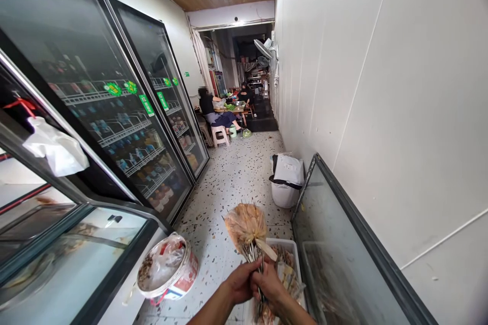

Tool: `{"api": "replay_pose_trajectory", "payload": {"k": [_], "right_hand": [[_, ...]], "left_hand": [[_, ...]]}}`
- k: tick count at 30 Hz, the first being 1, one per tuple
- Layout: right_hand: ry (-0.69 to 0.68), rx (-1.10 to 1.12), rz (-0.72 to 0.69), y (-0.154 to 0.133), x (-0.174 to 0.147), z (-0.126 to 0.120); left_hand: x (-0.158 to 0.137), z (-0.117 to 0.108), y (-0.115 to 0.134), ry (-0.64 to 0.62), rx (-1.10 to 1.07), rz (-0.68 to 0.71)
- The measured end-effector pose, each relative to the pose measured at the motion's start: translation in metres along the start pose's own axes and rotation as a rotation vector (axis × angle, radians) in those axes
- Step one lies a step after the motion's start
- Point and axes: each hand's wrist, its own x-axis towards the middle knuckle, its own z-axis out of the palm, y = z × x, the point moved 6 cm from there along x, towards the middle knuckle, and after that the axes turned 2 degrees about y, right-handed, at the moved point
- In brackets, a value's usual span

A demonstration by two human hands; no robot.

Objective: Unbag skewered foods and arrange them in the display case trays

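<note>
Both hands meet low in the view, the left hand point(239, 282) and the right hand point(269, 283) each closed around the stick ends of a bagged bundle of skewers point(246, 228), whose wrapped food end stands upright above the fists; a firm, even grip low on the sticks would keep the bundle from fanning apart. Just under it sits a white tray point(293, 250) on the floor, against the near corner of the chest freezer point(343, 244); a lined bucket point(168, 269) stands to the left.

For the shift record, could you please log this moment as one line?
left hand: grips skewer bundle | right hand: grips same bundle | below: white tray | left: lined bucket
</note>
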Motion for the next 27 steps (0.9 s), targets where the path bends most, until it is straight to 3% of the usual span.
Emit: {"api": "replay_pose_trajectory", "payload": {"k": [5,10,14,20,24,27], "right_hand": [[-0.015,0.039,-0.152,-0.052,-0.020,0.023],[-0.041,-0.028,-0.180,-0.080,-0.040,0.045],[-0.121,-0.150,-0.229,-0.091,-0.047,0.081],[-0.314,-0.479,-0.345,-0.102,-0.052,0.180],[-0.677,-0.684,-0.332,-0.098,-0.055,0.255],[-0.840,-0.951,-0.361,-0.095,-0.056,0.300]], "left_hand": [[-0.023,0.018,0.035,-0.018,-0.005,0.155],[-0.048,0.029,0.059,-0.097,-0.032,0.263],[-0.087,0.016,0.081,-0.040,-0.017,0.350],[-0.180,-0.036,0.118,0.036,0.038,0.628],[-0.242,-0.098,0.135,0.115,0.045,0.789],[-0.285,-0.154,0.143,0.139,-0.080,0.838]]}}
